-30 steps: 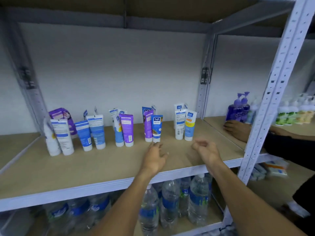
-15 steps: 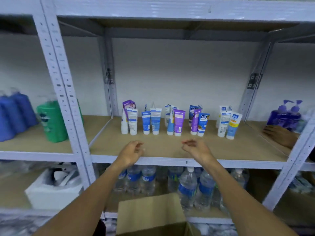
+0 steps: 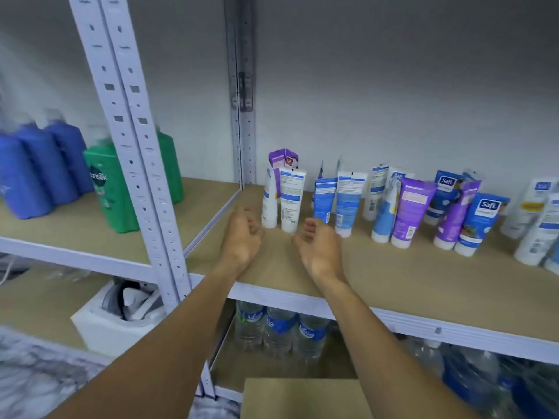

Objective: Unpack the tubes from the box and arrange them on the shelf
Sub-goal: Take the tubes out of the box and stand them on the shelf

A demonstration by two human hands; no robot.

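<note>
The tubes [image 3: 414, 213] stand cap-down in a loose row on the wooden shelf [image 3: 423, 285], just beyond both hands and running off to their right. Some are white with blue print, some light blue, some purple, and some dark blue marked Safi. Several lean, and more stand in a rank behind. Nearest is a white tube [image 3: 292, 204], upright, just past the gap between the hands, with a second white tube [image 3: 269, 204] just beside it on the left.

The left hand [image 3: 242, 240] hovers over the shelf with fingers loosely curled, holding nothing. The right hand [image 3: 322, 249] is just beside it, palm turned inward, also relaxed and empty. Its fingertips [image 3: 308, 229] come close to the white tube's cap, but contact cannot be made out.

Below the forearms a flap of the cardboard box [image 3: 305, 397] shows. One level under the hands stand water bottles [image 3: 281, 331]. Left of the left hand, past the steel upright [image 3: 133, 152], are a green Sunsilk bottle [image 3: 112, 195] and blue bottles [image 3: 39, 173].
</note>
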